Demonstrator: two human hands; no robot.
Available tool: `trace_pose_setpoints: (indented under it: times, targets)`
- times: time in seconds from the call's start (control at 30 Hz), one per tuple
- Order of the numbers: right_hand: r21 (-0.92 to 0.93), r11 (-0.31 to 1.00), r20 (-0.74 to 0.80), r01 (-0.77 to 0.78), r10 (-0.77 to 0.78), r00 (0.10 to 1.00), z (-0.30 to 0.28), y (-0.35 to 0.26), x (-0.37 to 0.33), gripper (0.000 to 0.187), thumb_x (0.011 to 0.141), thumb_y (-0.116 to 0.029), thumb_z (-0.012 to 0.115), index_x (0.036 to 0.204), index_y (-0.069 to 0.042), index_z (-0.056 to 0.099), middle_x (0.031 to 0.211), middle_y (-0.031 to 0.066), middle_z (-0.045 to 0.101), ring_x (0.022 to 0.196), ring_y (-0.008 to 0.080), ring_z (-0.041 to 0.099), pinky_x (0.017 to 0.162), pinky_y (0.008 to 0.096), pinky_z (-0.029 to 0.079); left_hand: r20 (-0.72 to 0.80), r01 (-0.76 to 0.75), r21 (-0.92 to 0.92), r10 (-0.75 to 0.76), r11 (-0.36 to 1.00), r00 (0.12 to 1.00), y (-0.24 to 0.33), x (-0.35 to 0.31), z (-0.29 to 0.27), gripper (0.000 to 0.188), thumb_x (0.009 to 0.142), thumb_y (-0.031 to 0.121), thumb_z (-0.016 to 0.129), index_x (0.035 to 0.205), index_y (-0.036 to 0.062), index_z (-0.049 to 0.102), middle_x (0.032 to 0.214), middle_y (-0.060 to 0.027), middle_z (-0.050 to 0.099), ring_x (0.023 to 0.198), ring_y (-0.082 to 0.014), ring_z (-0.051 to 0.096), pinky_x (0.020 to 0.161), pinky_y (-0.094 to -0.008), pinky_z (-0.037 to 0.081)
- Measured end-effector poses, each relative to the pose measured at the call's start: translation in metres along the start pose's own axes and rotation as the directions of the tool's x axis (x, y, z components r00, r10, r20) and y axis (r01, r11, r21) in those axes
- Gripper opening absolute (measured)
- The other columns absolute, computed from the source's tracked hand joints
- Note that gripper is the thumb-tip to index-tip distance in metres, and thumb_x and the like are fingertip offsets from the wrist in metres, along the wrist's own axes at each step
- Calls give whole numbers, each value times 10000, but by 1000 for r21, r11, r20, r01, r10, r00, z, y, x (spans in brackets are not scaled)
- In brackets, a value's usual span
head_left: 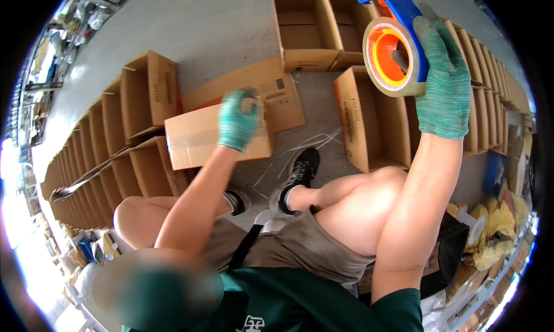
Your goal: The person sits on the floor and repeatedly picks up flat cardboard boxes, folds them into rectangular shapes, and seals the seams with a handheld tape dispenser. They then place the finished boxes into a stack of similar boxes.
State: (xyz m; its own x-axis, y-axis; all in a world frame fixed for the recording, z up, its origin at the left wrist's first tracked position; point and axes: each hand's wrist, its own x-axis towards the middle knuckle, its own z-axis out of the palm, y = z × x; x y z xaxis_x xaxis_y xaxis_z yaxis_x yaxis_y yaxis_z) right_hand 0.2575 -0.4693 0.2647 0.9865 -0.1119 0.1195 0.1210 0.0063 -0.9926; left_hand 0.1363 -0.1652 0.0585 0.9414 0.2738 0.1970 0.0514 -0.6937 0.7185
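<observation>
My right hand (443,87), in a green knitted glove, is raised on the right and closed around a blue and orange tape dispenser (420,40). A wide roll of tan packing tape (374,58) sits on its orange hub. In a matching glove, my left hand (238,123) is over the right part of a closed cardboard box (199,137) in front of me. Its fingers look bent but are smeared by motion, and whether they touch the box is unclear. Glossy tape shows on the box's left part. Beneath and behind it lies a flattened cardboard piece (283,92).
Long rows of open cardboard boxes (135,104) curve along the left. More open boxes (309,29) stand ahead and to the right. Loose white strapping (306,144) lies on the grey floor (222,29) near my shoes. A yellow bag (499,228) is at the right, beside a black container (453,251).
</observation>
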Motion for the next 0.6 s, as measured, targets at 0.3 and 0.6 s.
trace_pose_setpoints:
  times: [0.3,0.6]
  targets:
    - [-52,998,339,37,-17,940,87,29,-35,601,858,-383,816,1365,-119,631,1240,87,681,1085,159,663,937,297,550,32,680,43,-682,732,731,-271,-43,-167,644,1021,505,521,1563,207,341,1457,-227,506,1377,-396,458,1152,-439,352]
    - [-102,994,321,42,-7,947,92,54,-27,588,878,-371,801,1377,-117,621,1250,85,675,1081,148,659,935,299,550,269,700,191,-723,688,636,-167,-43,-142,547,982,497,604,1168,-6,706,1082,-202,729,1028,-363,664,942,-425,485]
